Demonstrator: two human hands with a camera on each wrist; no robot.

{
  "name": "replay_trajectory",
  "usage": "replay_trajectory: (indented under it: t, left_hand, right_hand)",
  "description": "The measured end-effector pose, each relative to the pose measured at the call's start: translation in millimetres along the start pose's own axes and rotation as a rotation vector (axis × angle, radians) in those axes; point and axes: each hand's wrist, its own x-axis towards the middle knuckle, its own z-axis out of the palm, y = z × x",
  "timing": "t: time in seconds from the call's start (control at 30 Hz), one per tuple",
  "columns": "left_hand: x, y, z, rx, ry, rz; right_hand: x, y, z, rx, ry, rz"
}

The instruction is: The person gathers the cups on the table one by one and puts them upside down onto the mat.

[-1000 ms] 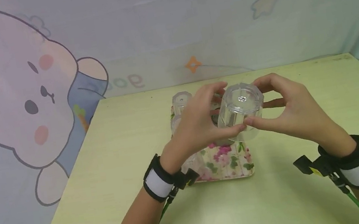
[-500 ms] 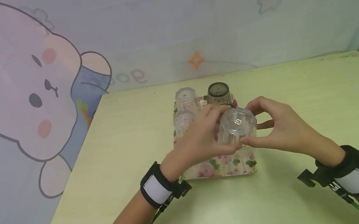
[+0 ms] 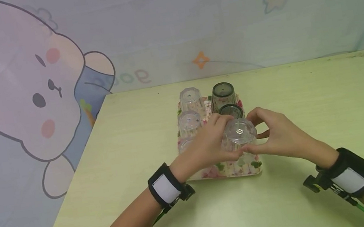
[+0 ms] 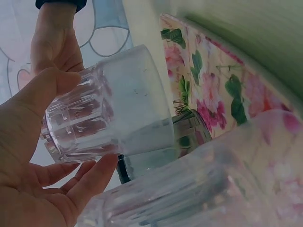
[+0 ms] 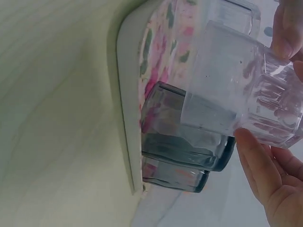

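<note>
Both hands hold one clear faceted drinking glass (image 3: 240, 132), turned base up, over the front right of a floral tray (image 3: 212, 172). My left hand (image 3: 205, 143) grips it from the left, my right hand (image 3: 280, 130) from the right, thumbs at the near side. In the right wrist view the held glass (image 5: 236, 85) is tilted, its rim overlapping a smoky grey glass (image 5: 180, 130) on the tray. The left wrist view shows fingers and thumb round the glass's faceted base end (image 4: 78, 118), with its smooth rim end towards the tray (image 4: 208, 80).
Upside down on the tray's left side stand clear glasses (image 3: 189, 122), the nearest partly hidden behind the left hand. Two smoky grey glasses (image 3: 222, 91) stand along its right side. The tray lies on a pale yellow table (image 3: 129, 137), before a cartoon-printed cloth (image 3: 154, 23).
Both hands have lowered the clear glass and moved it slightly left, bringing it over the tray's front right. The smoky glasses behind it have come into fuller view.
</note>
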Motion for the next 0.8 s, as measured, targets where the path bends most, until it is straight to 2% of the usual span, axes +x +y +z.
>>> replay_trajectory:
  t: [0.47,0.8]
  left_hand:
    - [1.1,0.9,7.2,0.016,-0.089,-0.084]
    - [0.9,1.6,15.1,0.073,-0.117,-0.089]
  right_hand:
    - [1,5,11,0.039,-0.056,0.033]
    - [-1,10,19,0.003,-0.079,0.045]
